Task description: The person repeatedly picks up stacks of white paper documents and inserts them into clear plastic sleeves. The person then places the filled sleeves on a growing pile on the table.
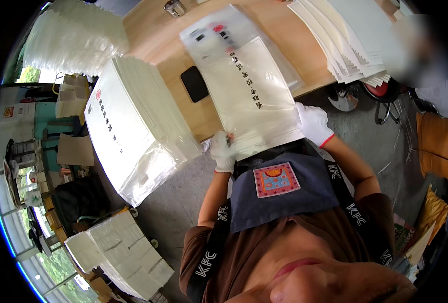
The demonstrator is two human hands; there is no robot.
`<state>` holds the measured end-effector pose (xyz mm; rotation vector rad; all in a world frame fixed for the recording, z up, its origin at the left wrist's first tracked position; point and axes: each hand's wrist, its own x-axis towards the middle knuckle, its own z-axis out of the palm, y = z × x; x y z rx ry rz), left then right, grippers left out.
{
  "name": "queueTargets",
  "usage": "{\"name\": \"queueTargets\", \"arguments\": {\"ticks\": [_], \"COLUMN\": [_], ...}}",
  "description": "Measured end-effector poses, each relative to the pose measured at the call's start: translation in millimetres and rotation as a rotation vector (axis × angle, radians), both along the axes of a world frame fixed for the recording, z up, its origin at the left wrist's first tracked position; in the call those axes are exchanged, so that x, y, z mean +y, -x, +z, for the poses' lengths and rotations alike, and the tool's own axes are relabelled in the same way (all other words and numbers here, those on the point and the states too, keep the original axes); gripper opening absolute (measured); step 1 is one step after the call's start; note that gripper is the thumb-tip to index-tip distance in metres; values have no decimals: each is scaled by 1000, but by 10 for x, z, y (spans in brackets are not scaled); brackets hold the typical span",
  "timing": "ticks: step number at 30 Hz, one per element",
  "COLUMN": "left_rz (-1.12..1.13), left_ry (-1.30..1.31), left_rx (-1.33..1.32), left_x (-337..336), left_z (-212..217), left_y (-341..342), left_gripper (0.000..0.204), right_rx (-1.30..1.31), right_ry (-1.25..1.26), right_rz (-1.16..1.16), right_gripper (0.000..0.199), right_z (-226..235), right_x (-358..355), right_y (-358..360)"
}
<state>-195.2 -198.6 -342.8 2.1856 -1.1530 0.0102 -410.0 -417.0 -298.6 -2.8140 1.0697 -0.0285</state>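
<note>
A flat white printed envelope [254,101] with a red emblem and a line of black characters lies over the table's near edge in front of me. My left hand [223,150], in a white knit glove, is closed on its near left corner. At the near right edge, my right hand [314,123] grips the same envelope; its white glove has a red cuff, and some fingers are hidden. Beneath the far end lie more shiny, translucent printed bags [204,33]. A black phone [194,84] rests just left of the envelope.
To the left stands a tall stack of similar envelopes [118,108] in clear plastic, with another plastic-wrapped pile [75,38] behind. Fanned white sheets [335,40] overhang the table [151,30] at far right, near a blurred person [421,50]. White bundles [125,252] stand low at left.
</note>
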Motion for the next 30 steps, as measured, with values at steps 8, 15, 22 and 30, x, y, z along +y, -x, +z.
{"name": "queueTargets", "arguments": {"ticks": [8, 15, 22, 30], "left_rz": [131, -55, 472, 141], "left_ry": [233, -160, -205, 100], "left_rx": [491, 210, 1126, 239], "left_x": [613, 333, 411, 179], "left_z": [-58, -62, -861, 1752], "left_y": [525, 185, -70, 79], "left_gripper": [18, 19, 53, 20], "right_rx": [118, 11, -442, -846], "right_ry": [-156, -129, -964, -2022], "right_rz": [200, 147, -277, -51], "right_gripper": [25, 25, 37, 53], "right_z": [-41, 35, -534, -212], "right_x": [439, 84, -373, 306], "right_y": [600, 396, 351, -817]}}
